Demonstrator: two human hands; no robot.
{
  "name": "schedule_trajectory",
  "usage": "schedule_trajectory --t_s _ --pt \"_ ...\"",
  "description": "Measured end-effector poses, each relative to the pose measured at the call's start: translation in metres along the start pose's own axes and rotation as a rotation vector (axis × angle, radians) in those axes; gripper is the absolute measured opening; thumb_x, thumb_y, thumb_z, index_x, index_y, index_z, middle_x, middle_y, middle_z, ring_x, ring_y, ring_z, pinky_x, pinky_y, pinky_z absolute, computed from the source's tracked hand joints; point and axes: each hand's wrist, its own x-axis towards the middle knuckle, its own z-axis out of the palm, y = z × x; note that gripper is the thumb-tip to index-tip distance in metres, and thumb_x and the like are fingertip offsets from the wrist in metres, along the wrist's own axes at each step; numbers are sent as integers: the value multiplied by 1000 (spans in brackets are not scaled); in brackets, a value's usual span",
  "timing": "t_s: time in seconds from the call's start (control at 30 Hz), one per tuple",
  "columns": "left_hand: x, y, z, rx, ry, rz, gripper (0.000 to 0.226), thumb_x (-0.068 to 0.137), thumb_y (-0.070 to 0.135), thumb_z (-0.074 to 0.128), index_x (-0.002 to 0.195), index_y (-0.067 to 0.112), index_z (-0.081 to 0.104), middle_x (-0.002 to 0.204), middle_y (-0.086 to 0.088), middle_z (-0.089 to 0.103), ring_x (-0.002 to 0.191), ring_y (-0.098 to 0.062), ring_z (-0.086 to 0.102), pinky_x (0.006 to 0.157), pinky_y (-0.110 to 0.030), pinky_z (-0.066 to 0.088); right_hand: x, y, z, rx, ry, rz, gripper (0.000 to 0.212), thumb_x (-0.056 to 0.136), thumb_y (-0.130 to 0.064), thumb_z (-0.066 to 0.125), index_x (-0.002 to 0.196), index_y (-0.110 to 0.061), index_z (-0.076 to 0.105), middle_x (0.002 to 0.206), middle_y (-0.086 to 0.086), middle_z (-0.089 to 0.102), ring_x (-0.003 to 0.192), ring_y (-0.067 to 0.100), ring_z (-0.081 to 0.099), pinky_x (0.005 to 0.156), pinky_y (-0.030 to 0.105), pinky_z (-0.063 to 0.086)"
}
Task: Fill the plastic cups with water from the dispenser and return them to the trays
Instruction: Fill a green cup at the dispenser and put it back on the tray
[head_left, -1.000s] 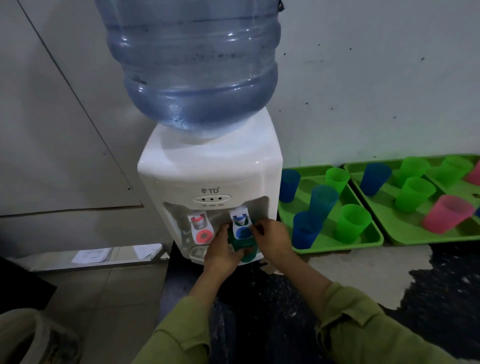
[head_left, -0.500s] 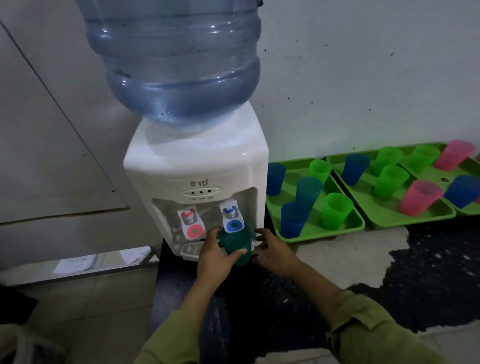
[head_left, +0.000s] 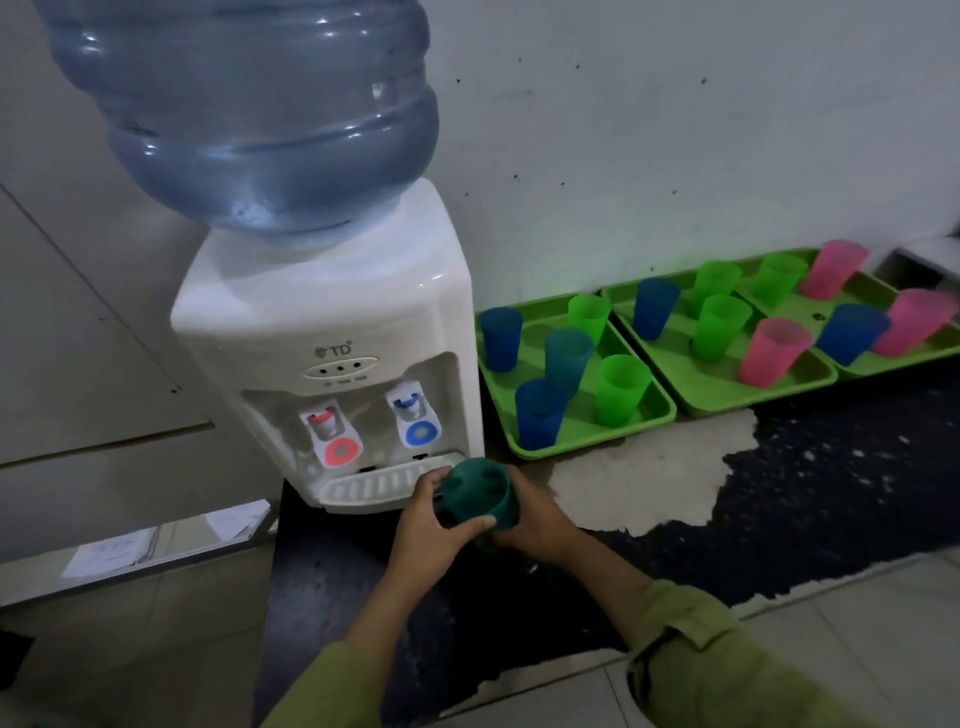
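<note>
Dim room, white scuffed wall behind, dark speckled counter (head_left: 779, 519) with a worn pale patch. White tabletop water dispenser (head_left: 332, 332) stands at the counter's left end, big blue translucent water bottle (head_left: 249, 114) inverted on top. Red tap (head_left: 332, 436) on its left, blue tap (head_left: 415, 421) on its right, white slotted drip tray (head_left: 374, 486) below.

Both hands hold one dark green plastic cup (head_left: 475, 493) just in front of the drip tray's right end, clear of the taps, tilted so its mouth faces the camera. Left hand (head_left: 431, 525) wraps the cup's left side, thumb across the front. Right hand (head_left: 540, 519) grips the right side and base. Water level inside: cannot tell. Olive green sleeves (head_left: 727, 665) on both arms.

Right of the dispenser, three bright green plastic trays along the wall: near tray (head_left: 644, 421) has five upright cups in blue, teal and green; middle tray (head_left: 727, 400) has blue, green and pink cups; far tray (head_left: 883, 364) has green, pink and blue cups, partly cut off at frame edge.
</note>
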Motion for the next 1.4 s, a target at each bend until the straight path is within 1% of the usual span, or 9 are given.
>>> schedule_trajectory --t_s 0.1,0.2,0.37,0.43,0.6,0.73,0.93,1.1,1.4 --pt "1 5 19 19 -110 -1 79 62 25 86 129 22 45 119 7 56 109 -8 56 95 -25 47 -13 10 -19 -38 53 19 77 68 -24 81 133 -20 40 124 2 59 110 15 58 92 34 51" --pt "6 12 44 16 -218 13 76 68 28 83 132 25 43 124 9 55 114 -6 54 99 -27 46 -24 23 -48 -47 101 35 74 69 -25 80 131 -20 40 120 -1 60 107 14 60 86 31 54" --pt "21 24 89 58 -352 10 50 79 28 73 122 32 48 125 8 55 117 -9 52 96 -38 49 -39 50 -112 -56 235 106 79 62 -19 85 127 -21 42 114 -5 57 106 15 57 83 25 52" --pt "32 32 110 103 -388 31 44 83 29 69 122 31 48 128 6 52 118 -8 50 96 -34 49 -42 62 -142 -66 302 123 78 59 -18 87 123 -24 42 111 -6 56 105 15 56 83 23 49" --pt "60 55 168 379 -274 220 47 91 34 56 135 20 46 133 6 44 124 -10 41 97 -16 32 -39 85 -222 -78 394 125 76 59 -17 87 121 -25 43 106 -9 55 99 12 54 78 18 45" --pt "72 59 203 468 -170 190 51 94 33 51 140 15 40 143 2 36 132 -15 34 108 -25 28 -23 95 -278 -65 387 87 73 60 -11 86 119 -22 44 104 -11 55 95 9 54 71 3 43" --pt "75 53 233 575 4 120 47 92 30 53 134 11 48 138 -4 45 129 -21 39 110 -30 29 14 111 -326 -45 420 30 75 61 -9 86 123 -10 44 113 1 53 104 15 52 78 10 43" --pt "71 55 241 555 55 101 44 91 26 57 132 9 50 136 -4 45 129 -21 39 109 -32 32 40 125 -336 -73 443 17 78 60 -8 85 125 -5 42 117 9 52 110 21 50 90 33 46" --pt "69 59 248 575 55 42 46 91 22 57 134 9 46 141 -5 39 136 -20 30 112 -29 25 58 157 -338 -89 400 127 77 62 -10 85 127 -6 43 122 11 54 117 28 51 94 32 44"
